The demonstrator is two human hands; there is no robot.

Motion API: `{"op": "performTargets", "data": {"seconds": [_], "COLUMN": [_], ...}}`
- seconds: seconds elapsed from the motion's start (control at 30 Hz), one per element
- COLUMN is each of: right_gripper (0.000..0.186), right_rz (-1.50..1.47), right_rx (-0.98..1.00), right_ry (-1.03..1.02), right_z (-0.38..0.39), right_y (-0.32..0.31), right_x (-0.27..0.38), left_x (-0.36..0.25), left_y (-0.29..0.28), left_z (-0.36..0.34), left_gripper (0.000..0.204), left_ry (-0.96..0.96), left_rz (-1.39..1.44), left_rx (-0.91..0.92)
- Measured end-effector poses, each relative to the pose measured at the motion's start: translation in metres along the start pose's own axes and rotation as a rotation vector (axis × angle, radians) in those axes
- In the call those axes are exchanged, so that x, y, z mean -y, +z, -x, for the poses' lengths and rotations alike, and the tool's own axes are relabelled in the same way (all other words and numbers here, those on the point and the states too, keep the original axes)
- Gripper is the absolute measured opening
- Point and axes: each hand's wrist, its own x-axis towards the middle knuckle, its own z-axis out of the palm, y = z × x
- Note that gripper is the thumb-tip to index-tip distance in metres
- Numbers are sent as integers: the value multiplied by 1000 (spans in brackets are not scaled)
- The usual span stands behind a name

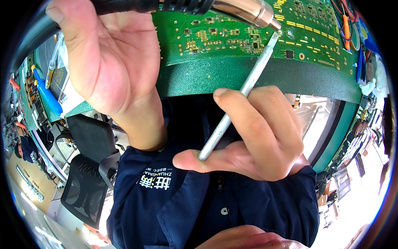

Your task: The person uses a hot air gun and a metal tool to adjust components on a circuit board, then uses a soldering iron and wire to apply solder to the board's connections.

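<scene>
At the upper left, my left hand is closed around the black grip of a hot-air gun, its fingertips hidden behind it. The gun's copper-coloured barrel slants down to a narrow nozzle over a green circuit board. Between my bent fingers and thumb, my right hand holds a slim silver pen-shaped metal tool. Its flat, narrow tip meets the board just below the nozzle, among small gold pads and components. What lies under the tip is too small to tell.
The board lies on a green bench mat. To the left are a blue-handled tool and further boards. An orange-handled tool and cables are at the upper right. A black office chair stands at the left; another person is beyond.
</scene>
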Motion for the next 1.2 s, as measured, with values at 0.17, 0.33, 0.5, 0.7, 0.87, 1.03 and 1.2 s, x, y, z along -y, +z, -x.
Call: {"op": "performTargets", "data": {"seconds": [0.17, 0.33, 0.5, 0.7, 0.87, 1.03, 1.2], "right_gripper": [69, 69, 70, 72, 72, 72, 71], "right_rz": [12, 14, 15, -7, -18, -13, -10], "right_rx": [-28, 71, 55, -5, -26, -24, -52], "right_ry": [-10, 1, -24, -34, -21, -22, -19], "right_z": [-3, -9, -8, -2, 0, 1, 0], "right_y": [1, -6, -7, -2, 1, 3, 4], "right_x": [1, 2, 2, -1, -1, -3, -2], "left_x": [2, 2, -1, -1, 0, -1, -1], "left_y": [3, 3, 8, 2, -1, -4, -3], "left_z": [-2, -1, 1, -1, -1, -1, -2], "left_gripper": [51, 51, 51, 51, 51, 51, 52], "left_ry": [-5, -7, -10, -22, -28, -34, -41], "left_rz": [12, 17, 21, 25, 28, 27, 31], "left_rx": [0, 0, -3, -6, -8, -12, -14]}}
